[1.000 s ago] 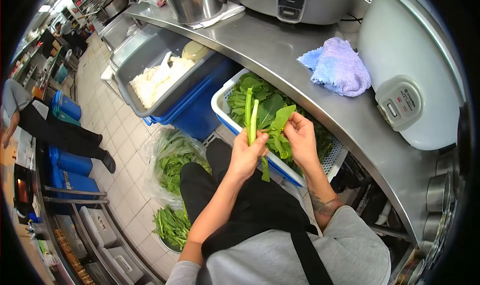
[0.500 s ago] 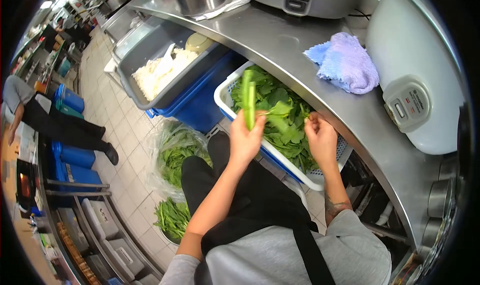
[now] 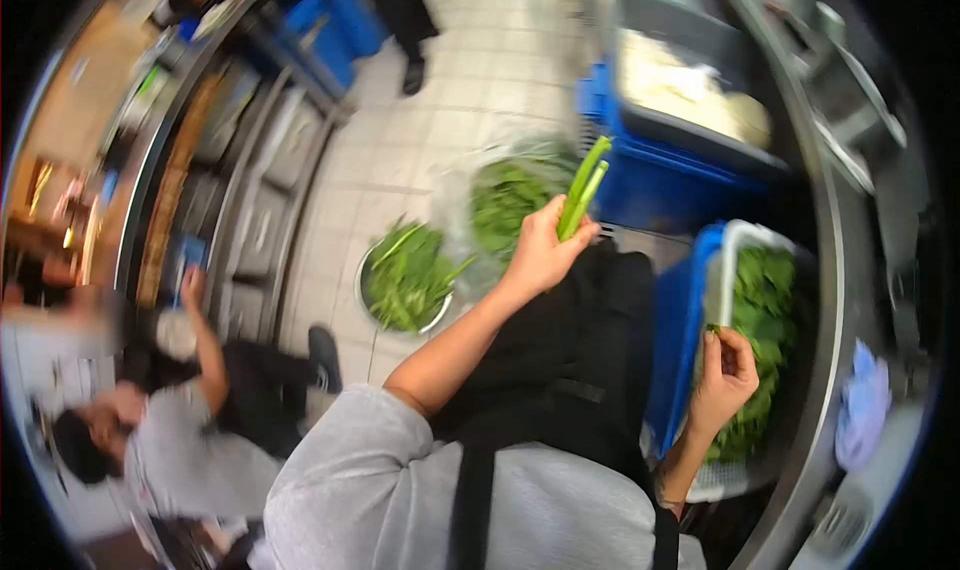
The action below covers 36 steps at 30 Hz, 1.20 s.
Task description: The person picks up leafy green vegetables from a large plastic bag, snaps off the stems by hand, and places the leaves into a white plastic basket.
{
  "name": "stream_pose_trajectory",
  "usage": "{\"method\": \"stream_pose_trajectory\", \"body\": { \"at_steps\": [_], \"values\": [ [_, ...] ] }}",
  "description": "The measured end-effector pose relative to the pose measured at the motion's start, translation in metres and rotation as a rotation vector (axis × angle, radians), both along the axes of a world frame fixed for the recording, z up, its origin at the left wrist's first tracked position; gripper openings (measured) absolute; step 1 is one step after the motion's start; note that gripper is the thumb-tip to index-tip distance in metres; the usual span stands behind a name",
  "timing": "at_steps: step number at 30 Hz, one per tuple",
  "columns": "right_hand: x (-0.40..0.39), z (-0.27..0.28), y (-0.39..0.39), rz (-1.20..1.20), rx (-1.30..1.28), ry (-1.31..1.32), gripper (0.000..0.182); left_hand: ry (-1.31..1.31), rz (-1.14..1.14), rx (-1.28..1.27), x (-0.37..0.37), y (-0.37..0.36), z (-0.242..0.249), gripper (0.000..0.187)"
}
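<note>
In the head view, my left hand [image 3: 545, 253] is closed around a few thick green vegetable stems [image 3: 583, 190], which point up and away from me. My right hand [image 3: 727, 375] has its fingertips pinched together beside the white basket [image 3: 733, 260]; a small dark green bit shows at the tips, too small to name. Leafy greens [image 3: 765, 300] fill that basket. Left of my left hand, a clear plastic bag [image 3: 455, 185] of greens rests on the floor, and a round metal bowl [image 3: 362, 295] holds cut green stems [image 3: 410, 275].
A grey tub [image 3: 650, 15] with white, rice-like food sits over a blue bin [image 3: 640, 195]. The steel counter edge [image 3: 825, 300] runs along my right, with a bluish cloth [image 3: 862, 410] on it. Another person [image 3: 190, 440] is at lower left; another's legs [image 3: 400, 15] show farther off.
My view has swung left. My left hand has carried the stems away from the basket toward the bag and bowl. My right hand remains near the basket, now apart from the stems.
</note>
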State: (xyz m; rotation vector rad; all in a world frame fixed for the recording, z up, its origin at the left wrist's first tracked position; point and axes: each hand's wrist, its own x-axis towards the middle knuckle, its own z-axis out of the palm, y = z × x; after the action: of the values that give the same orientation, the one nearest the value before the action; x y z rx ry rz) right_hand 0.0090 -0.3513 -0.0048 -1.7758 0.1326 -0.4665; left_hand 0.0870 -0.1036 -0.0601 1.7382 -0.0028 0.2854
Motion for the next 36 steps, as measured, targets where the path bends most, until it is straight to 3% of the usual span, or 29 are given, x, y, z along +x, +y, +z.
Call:
{"method": "stream_pose_trajectory", "body": {
  "at_steps": [4, 6, 7, 8, 12, 13, 15, 18, 20, 23, 25, 29, 32, 36],
  "values": [
    [0.052, -0.016, 0.115, 0.425, 0.0, 0.144, 0.008, 0.194, 0.461, 0.164, -0.041, 0.119, -0.053, 0.019],
    [0.073, -0.049, 0.178, 0.595, -0.071, 0.225, 0.011, 0.255, 0.647, 0.257, -0.065, 0.168, -0.084, 0.026],
    [0.081, -0.06, 0.206, 0.706, -0.163, 0.269, 0.013, 0.41, 0.712, 0.295, -0.076, 0.188, -0.087, 0.027],
    [0.085, -0.082, 0.237, 0.782, -0.183, 0.22, 0.013, 0.407, 0.778, 0.352, -0.089, 0.215, -0.12, 0.028],
    [0.087, -0.155, 0.337, 1.106, -0.15, 0.292, 0.013, 0.557, 0.924, 0.407, -0.118, 0.273, -0.157, 0.029],
    [0.085, -0.165, 0.355, 1.178, -0.287, 0.148, 0.015, 0.574, 0.93, 0.409, -0.122, 0.284, -0.169, 0.031],
    [0.081, -0.191, 0.382, 1.279, -0.3, 0.108, 0.017, 0.624, 0.908, 0.435, -0.127, 0.303, -0.195, 0.034],
    [0.084, -0.189, 0.393, 1.235, -0.253, 0.019, 0.017, 0.683, 0.793, 0.584, -0.133, 0.334, -0.258, 0.04],
    [0.098, -0.186, 0.384, 1.221, -0.194, 0.09, 0.016, 0.829, 0.754, 0.549, -0.145, 0.344, -0.305, 0.043],
    [0.133, -0.162, 0.346, 1.117, -0.137, 0.3, 0.014, 1.043, 0.607, 0.431, -0.141, 0.34, -0.32, 0.043],
    [0.168, -0.183, 0.306, 1.035, -0.136, 0.393, 0.013, 1.073, 0.519, 0.451, -0.136, 0.332, -0.336, 0.04],
    [0.236, -0.187, 0.219, 0.722, -0.012, 0.404, 0.015, 0.863, 0.461, 0.721, -0.11, 0.297, -0.366, 0.029],
    [0.269, -0.195, 0.173, 0.476, 0.022, 0.468, 0.014, 0.754, 0.393, 0.855, -0.056, 0.254, -0.344, 0.03],
    [0.279, -0.238, 0.145, 0.446, 0.11, 0.448, 0.013, 0.5, 0.23, 0.904, 0.026, 0.209, -0.366, 0.038]
  ]
}}
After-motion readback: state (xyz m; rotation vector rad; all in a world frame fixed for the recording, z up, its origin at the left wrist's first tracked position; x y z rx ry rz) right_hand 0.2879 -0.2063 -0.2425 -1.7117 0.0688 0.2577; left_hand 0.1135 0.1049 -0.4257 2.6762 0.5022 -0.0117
